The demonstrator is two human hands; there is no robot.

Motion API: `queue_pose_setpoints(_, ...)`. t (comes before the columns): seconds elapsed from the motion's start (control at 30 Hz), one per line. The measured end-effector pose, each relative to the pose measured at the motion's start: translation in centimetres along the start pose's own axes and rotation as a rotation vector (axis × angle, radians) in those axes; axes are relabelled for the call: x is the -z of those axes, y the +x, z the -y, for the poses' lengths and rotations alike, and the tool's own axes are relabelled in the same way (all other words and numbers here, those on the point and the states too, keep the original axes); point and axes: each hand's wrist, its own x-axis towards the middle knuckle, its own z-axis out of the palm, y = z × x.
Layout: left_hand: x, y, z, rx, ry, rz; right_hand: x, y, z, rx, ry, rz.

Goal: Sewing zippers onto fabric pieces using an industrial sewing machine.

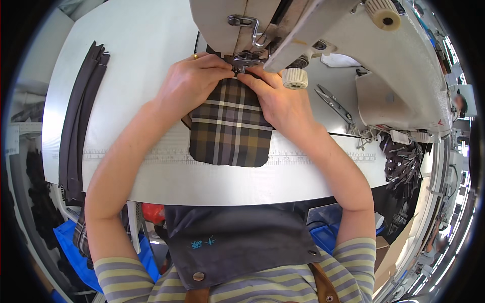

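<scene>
A dark plaid fabric piece (pixel 230 132) with brown, black and white checks lies on the white sewing table, its rounded end toward me. Its far edge runs up to the presser foot (pixel 244 61) of a sewing machine. My left hand (pixel 194 80), with a ring on one finger, pinches that far edge just left of the foot. From the right, my right hand (pixel 287 103) grips the same edge, thumb and index finger close to the foot. Both sets of fingertips nearly meet there. The needle is hard to make out behind the foot.
The sewing machine head (pixel 323 30) looms over the far side and right. Thread snips (pixel 333 103) lie right of my right hand. Dark fabric strips (pixel 81 121) lie along the table's left. A bunch of dark pieces (pixel 404 161) sits at the right edge; a printed ruler (pixel 323 157) crosses the table.
</scene>
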Motion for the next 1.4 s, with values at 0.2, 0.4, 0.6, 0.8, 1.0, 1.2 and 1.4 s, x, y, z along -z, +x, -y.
queue_pose_setpoints(0.2,0.1,0.1,0.0,0.024,-0.018,0.042,-0.1,0.0,-0.2,-0.008,0.01,-0.01)
queue_pose_setpoints(0.4,0.1,0.2,0.0,-0.001,-0.011,0.025,-0.1,0.2,-0.2,-0.007,0.008,-0.022)
queue_pose_setpoints(0.6,0.0,0.3,0.4,0.01,-0.049,0.01,0.0,0.5,-0.4,0.006,0.025,-0.032)
queue_pose_setpoints(0.8,0.3,-0.2,0.1,0.02,-0.051,0.029,0.2,0.5,0.1,-0.002,0.04,-0.025)
queue_pose_setpoints(1.0,3.2,2.5,1.6,0.467,-0.419,0.289,-0.1,-0.1,-0.9,-0.04,0.054,-0.049)
queue_pose_setpoints(1.2,-0.3,9.6,9.4,0.858,0.472,0.117,-0.8,0.2,-1.1,-0.021,0.083,-0.065)
queue_pose_setpoints(1.4,2.3,11.1,15.1,0.816,0.147,-0.345,0.2,0.3,-1.3,-0.025,0.017,-0.037)
